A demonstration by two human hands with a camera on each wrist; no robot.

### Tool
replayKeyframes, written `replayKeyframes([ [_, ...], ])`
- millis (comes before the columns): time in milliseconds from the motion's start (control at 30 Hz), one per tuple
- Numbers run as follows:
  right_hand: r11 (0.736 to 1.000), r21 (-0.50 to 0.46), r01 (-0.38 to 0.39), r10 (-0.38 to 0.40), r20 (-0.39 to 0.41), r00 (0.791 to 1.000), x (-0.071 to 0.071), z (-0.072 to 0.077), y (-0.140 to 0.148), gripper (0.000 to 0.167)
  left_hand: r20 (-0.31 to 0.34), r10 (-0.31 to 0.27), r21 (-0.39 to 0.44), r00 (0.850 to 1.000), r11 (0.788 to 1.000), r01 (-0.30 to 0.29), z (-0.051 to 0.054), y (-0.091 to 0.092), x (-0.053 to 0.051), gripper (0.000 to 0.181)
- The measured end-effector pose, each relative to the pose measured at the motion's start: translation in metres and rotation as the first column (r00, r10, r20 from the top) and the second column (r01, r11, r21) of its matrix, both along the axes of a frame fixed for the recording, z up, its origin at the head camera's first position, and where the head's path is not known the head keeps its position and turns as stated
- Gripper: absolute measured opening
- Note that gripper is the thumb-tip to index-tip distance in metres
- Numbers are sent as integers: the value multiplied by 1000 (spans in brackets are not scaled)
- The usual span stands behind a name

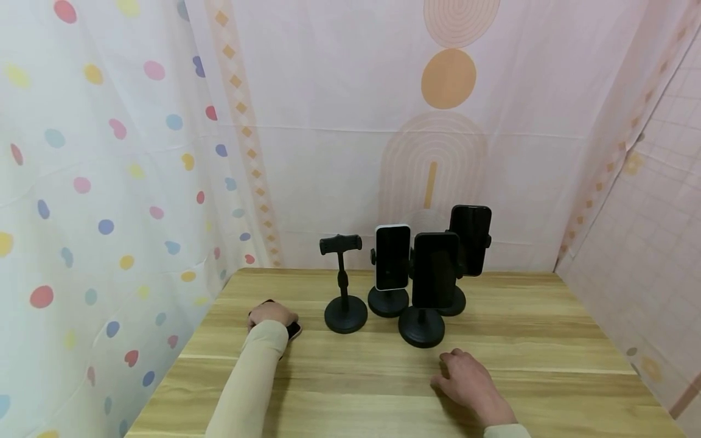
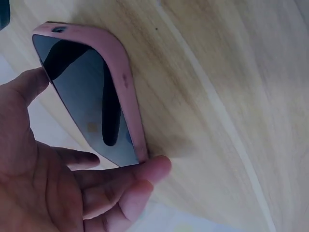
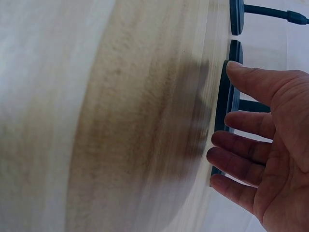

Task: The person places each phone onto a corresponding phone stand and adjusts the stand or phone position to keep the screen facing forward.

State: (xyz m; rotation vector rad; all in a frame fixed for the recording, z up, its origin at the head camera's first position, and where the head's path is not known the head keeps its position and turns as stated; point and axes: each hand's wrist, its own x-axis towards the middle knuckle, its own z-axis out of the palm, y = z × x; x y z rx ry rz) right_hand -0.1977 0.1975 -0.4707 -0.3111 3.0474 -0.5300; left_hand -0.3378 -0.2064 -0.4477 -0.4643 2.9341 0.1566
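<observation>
At the left of the table, my left hand point(image 1: 272, 314) grips a smartphone point(image 2: 91, 96) in a pink case. Its dark screen faces up in the left wrist view, with the thumb at one edge and fingers at the near end. In the head view the hand hides most of the phone. To its right is a black phone stand point(image 1: 345, 314) with no phone in its clamp. My right hand point(image 1: 467, 382) is held low over the table in front of the other stands, fingers loosely bent and holding nothing.
Three more black stands hold phones: a white-edged phone point(image 1: 392, 258), a large black phone point(image 1: 435, 271) in front, and another black phone point(image 1: 471, 239) behind at right. Their round bases sit close together. A patterned curtain point(image 1: 328, 176) hangs behind the wooden table point(image 1: 361, 389).
</observation>
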Motion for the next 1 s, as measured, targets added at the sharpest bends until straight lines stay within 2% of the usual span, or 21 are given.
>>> replayKeyframes([
  [100,1000,-2,-2,2,4,1000,0,0,0,47,-11,-19,25,1000,1000,19,-5,-5,-2,64],
  [233,1000,2,-1,1,13,1000,-1,-1,-1,46,-7,-47,50,999,998,47,-10,-8,-4,73],
  [333,1000,-1,1,-1,18,1000,-1,-1,-1,46,-7,-92,60,996,994,92,-9,-9,-1,83],
  [500,1000,-9,-3,3,6,1000,-1,-1,-3,45,-15,-158,106,987,982,158,-6,-13,1,82],
  [600,1000,-16,-6,6,-4,1000,-1,0,-3,45,-13,-142,129,990,981,142,-8,-18,1,82],
  [733,1000,-20,-15,15,-8,1000,-2,2,-4,45,-7,-68,137,998,988,69,-12,-25,1,73],
  [800,1000,-17,-16,16,-5,1000,-2,2,-4,46,-2,-52,133,999,990,52,-14,-29,2,68],
  [867,1000,-14,-19,19,-4,1000,-2,2,-5,45,-1,-59,129,998,990,59,-14,-31,3,65],
  [1000,1000,-13,-24,23,-9,1000,-2,3,-5,45,-31,-110,115,993,987,113,-13,-34,7,61],
])
